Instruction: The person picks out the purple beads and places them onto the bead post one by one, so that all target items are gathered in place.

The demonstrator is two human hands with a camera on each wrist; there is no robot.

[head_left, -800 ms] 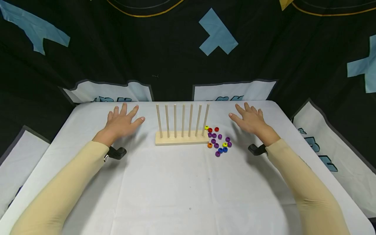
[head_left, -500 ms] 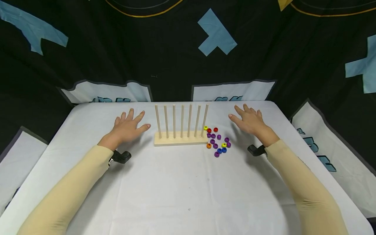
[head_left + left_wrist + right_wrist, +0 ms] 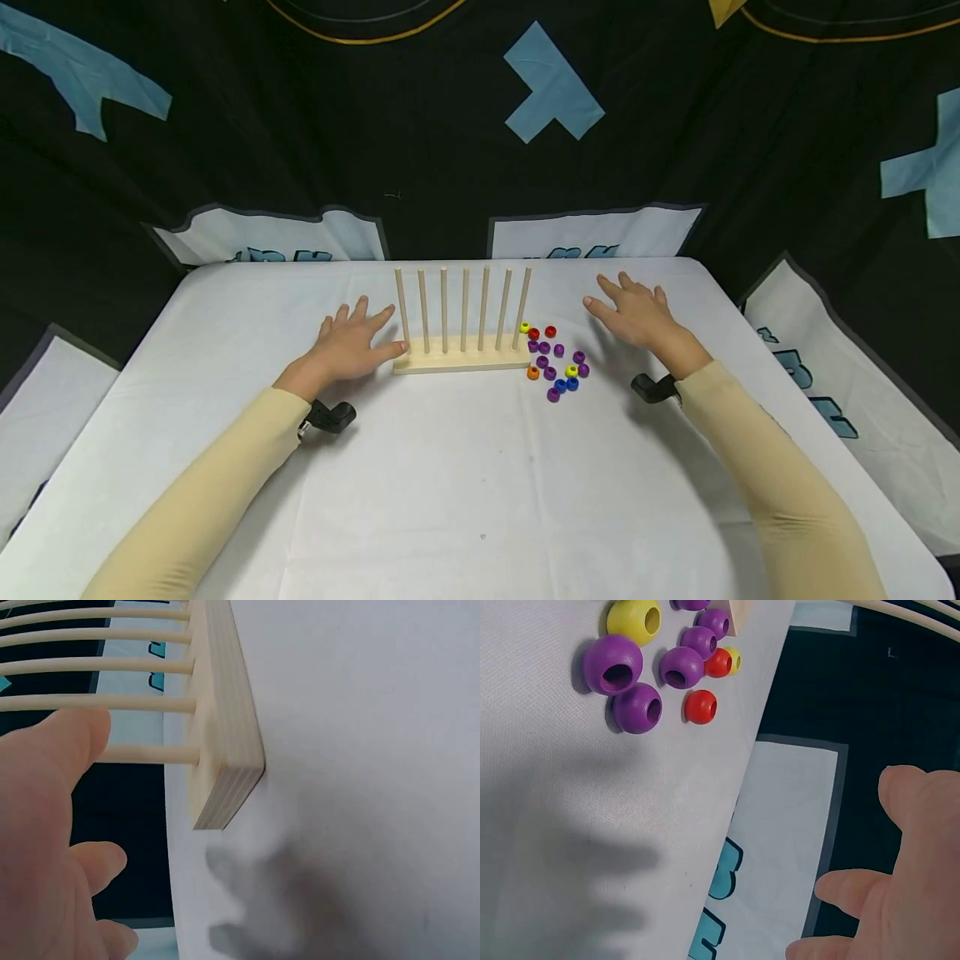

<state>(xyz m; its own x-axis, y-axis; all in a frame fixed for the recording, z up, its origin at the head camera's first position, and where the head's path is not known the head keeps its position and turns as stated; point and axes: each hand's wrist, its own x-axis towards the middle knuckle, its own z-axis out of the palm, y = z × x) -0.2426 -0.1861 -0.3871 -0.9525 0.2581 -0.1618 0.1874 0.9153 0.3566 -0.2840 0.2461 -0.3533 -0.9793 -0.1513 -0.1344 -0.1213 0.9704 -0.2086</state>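
Observation:
A pale wooden stand [image 3: 461,358] with several upright pegs is at the middle of the table; its pegs [image 3: 142,666] carry nothing. My left hand [image 3: 351,346] hovers at the stand's left end, fingers spread and holding nothing; its thumb overlaps the base's left end in the head view, though I cannot tell whether it touches. Purple, red, yellow, blue and orange beads [image 3: 550,373] lie loose by the stand's right end. My right hand [image 3: 637,315] hangs above the table right of them, fingers apart, holding nothing. In the right wrist view a red bead [image 3: 700,707] and a purple bead [image 3: 613,664] show their holes.
A white cloth covers the table [image 3: 420,500]. Behind its far edge hangs a black curtain [image 3: 435,150] with light blue patches [image 3: 555,83]. Each wrist wears a black camera mount, the left mount [image 3: 332,417] close above the cloth.
My left hand has moved right and nearer to me, arriving at the stand's left end. The right hand has barely moved. Stand and beads lie as before.

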